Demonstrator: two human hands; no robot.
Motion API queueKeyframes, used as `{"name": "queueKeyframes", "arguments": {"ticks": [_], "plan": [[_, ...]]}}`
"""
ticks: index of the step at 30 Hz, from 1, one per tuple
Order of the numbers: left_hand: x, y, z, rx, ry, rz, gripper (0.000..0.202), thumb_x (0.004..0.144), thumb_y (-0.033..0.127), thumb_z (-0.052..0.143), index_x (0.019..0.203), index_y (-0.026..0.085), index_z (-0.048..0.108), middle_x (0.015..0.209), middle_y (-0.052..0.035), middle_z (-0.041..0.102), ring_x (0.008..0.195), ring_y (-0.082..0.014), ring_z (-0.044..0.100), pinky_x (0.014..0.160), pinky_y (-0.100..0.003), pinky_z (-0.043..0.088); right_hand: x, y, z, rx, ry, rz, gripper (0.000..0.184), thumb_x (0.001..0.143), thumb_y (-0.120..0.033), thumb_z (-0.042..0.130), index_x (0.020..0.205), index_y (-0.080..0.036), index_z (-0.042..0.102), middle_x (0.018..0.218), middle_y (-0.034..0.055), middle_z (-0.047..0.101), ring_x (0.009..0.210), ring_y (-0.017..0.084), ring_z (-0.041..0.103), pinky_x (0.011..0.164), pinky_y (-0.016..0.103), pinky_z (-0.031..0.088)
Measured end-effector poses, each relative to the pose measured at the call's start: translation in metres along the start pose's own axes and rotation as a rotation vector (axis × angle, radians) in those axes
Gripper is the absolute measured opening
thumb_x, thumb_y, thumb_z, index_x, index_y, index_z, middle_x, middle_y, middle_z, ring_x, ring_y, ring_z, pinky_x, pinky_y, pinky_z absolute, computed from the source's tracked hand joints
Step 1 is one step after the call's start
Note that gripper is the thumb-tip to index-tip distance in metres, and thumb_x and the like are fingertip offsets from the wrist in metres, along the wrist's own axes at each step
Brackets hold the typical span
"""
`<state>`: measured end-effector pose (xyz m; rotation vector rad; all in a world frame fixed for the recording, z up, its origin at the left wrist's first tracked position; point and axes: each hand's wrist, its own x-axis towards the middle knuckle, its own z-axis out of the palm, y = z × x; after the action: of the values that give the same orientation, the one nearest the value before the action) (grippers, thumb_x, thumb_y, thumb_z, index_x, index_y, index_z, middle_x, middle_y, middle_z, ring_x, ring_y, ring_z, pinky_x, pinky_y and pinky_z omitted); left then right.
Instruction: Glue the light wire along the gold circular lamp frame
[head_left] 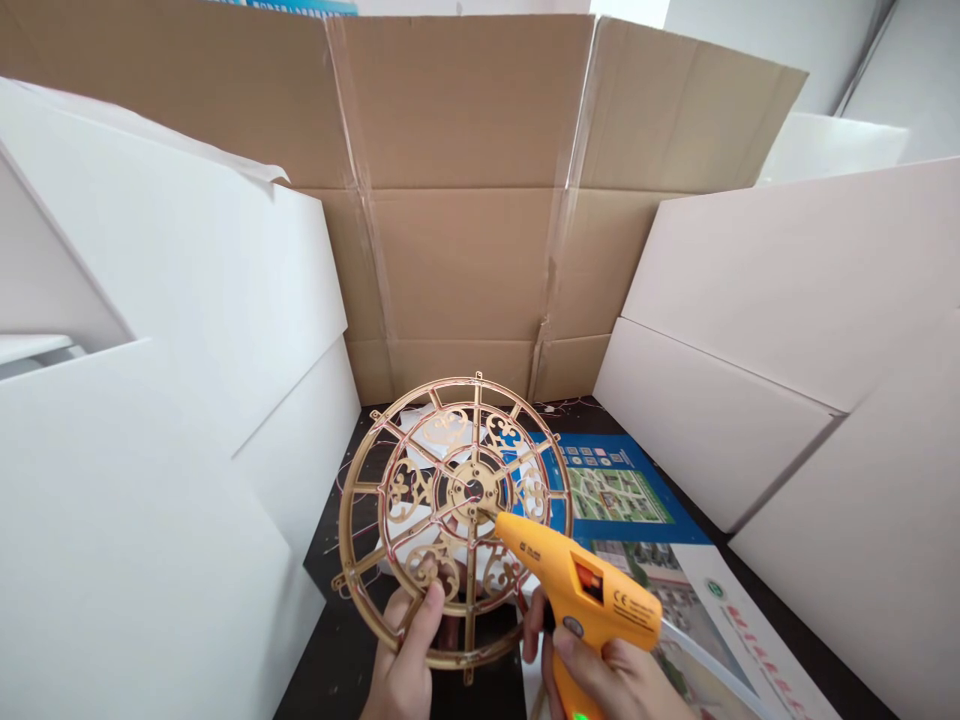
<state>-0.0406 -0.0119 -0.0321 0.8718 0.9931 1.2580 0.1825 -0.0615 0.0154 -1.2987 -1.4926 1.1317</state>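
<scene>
My left hand [405, 650] grips the lower rim of a round, gold-coloured openwork frame [346, 520], thumb on the near face. Rings, spokes and scroll ornaments make up the frame, and thin reddish wires run along it. It is held tilted up above the table. A yellow hot glue gun [592, 590] is in my right hand [600, 670], fingers wrapped round the handle. Its nozzle is at the frame's hub, just below the centre hole; whether it touches cannot be made out. A white glue stick [712, 660] sticks out of the gun's back.
Beneath lies a dark table [330, 650] with white paper pieces [420, 440] and thin wire scraps. A printed blue and white poster [682, 520] covers its right side. White boxes [210, 280] wall the left, more white panels [750, 350] the right, and a cardboard sheet [465, 260] the back.
</scene>
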Motion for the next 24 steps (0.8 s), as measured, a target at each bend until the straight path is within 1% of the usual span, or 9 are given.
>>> {"name": "queueKeyframes", "arguments": {"ticks": [3, 8, 11, 14, 16, 17, 20, 22, 24], "plan": [[0.001, -0.004, 0.001, -0.027, 0.001, 0.01, 0.048, 0.063, 0.06, 0.089, 0.094, 0.024, 0.082, 0.123, -0.0069, 0.073, 0.133, -0.0333, 0.056, 0.105, -0.03, 0.053, -0.001, 0.0, -0.001, 0.048, -0.059, 0.014, 0.068, 0.084, -0.083, 0.049, 0.088, -0.018, 0.07, 0.083, 0.0111, 0.061, 0.083, 0.025, 0.062, 0.078, 0.034, 0.058], [0.002, -0.005, 0.005, -0.074, -0.001, 0.006, 0.05, 0.075, 0.057, 0.082, 0.111, 0.022, 0.079, 0.124, -0.0089, 0.072, 0.133, -0.0309, 0.056, 0.106, -0.031, 0.052, -0.005, 0.0, -0.001, 0.036, -0.069, 0.039, 0.067, 0.09, -0.079, 0.045, 0.092, -0.017, 0.07, 0.093, 0.0114, 0.065, 0.09, 0.025, 0.063, 0.087, 0.035, 0.056], [0.002, -0.001, 0.007, -0.07, 0.002, 0.022, 0.052, 0.073, 0.058, 0.083, 0.108, 0.02, 0.08, 0.121, -0.0107, 0.073, 0.13, -0.0338, 0.058, 0.107, -0.035, 0.052, -0.006, 0.0, 0.0, 0.031, -0.052, 0.099, 0.071, 0.088, -0.082, 0.044, 0.097, -0.016, 0.069, 0.095, 0.012, 0.067, 0.089, 0.025, 0.064, 0.085, 0.034, 0.056], [0.0, 0.005, 0.012, -0.021, -0.001, 0.059, 0.05, 0.068, 0.061, 0.085, 0.097, 0.02, 0.082, 0.114, -0.0106, 0.075, 0.122, -0.0344, 0.063, 0.104, -0.036, 0.055, -0.006, -0.003, 0.001, 0.026, -0.043, 0.083, 0.073, 0.087, -0.085, 0.043, 0.093, -0.017, 0.069, 0.097, 0.0121, 0.067, 0.095, 0.026, 0.064, 0.09, 0.035, 0.055], [-0.003, 0.01, 0.018, -0.001, 0.006, 0.094, 0.044, 0.067, 0.059, 0.087, 0.09, 0.022, 0.083, 0.11, -0.009, 0.076, 0.118, -0.0332, 0.066, 0.101, -0.033, 0.056, -0.006, -0.005, 0.002, 0.04, -0.047, 0.089, 0.074, 0.085, -0.086, 0.043, 0.091, -0.017, 0.067, 0.092, 0.0114, 0.066, 0.088, 0.025, 0.065, 0.084, 0.033, 0.056], [-0.005, 0.012, 0.022, -0.008, 0.054, 0.135, 0.04, 0.069, 0.057, 0.086, 0.088, 0.022, 0.083, 0.109, -0.0078, 0.076, 0.117, -0.0317, 0.066, 0.1, -0.032, 0.056, -0.007, -0.006, 0.002, 0.056, -0.057, 0.113, 0.074, 0.084, -0.088, 0.043, 0.091, -0.017, 0.066, 0.086, 0.0105, 0.065, 0.081, 0.023, 0.064, 0.078, 0.032, 0.057], [-0.012, 0.018, 0.035, -0.052, 0.134, 0.157, 0.037, 0.073, 0.056, 0.083, 0.091, 0.024, 0.082, 0.107, -0.0063, 0.077, 0.115, -0.0291, 0.067, 0.095, -0.028, 0.058, -0.008, -0.006, 0.002, 0.126, -0.127, 0.22, 0.074, 0.083, -0.088, 0.044, 0.1, -0.019, 0.062, 0.069, 0.005, 0.059, 0.061, 0.018, 0.058, 0.062, 0.027, 0.053], [-0.015, 0.019, 0.04, -0.067, 0.144, 0.157, 0.036, 0.075, 0.056, 0.082, 0.09, 0.023, 0.082, 0.106, -0.0067, 0.077, 0.115, -0.0293, 0.067, 0.094, -0.029, 0.058, -0.009, -0.006, 0.003, 0.171, -0.151, 0.232, 0.071, 0.085, -0.086, 0.046, 0.106, -0.02, 0.059, 0.065, 0.0021, 0.057, 0.057, 0.015, 0.056, 0.06, 0.025, 0.052], [-0.014, 0.019, 0.04, -0.058, 0.153, 0.183, 0.034, 0.076, 0.055, 0.081, 0.087, 0.022, 0.082, 0.107, -0.0072, 0.076, 0.114, -0.0297, 0.068, 0.096, -0.031, 0.058, -0.01, -0.006, 0.003, 0.193, -0.163, 0.209, 0.068, 0.086, -0.085, 0.046, 0.102, -0.019, 0.058, 0.064, 0.0014, 0.057, 0.055, 0.014, 0.056, 0.059, 0.023, 0.051]]}}
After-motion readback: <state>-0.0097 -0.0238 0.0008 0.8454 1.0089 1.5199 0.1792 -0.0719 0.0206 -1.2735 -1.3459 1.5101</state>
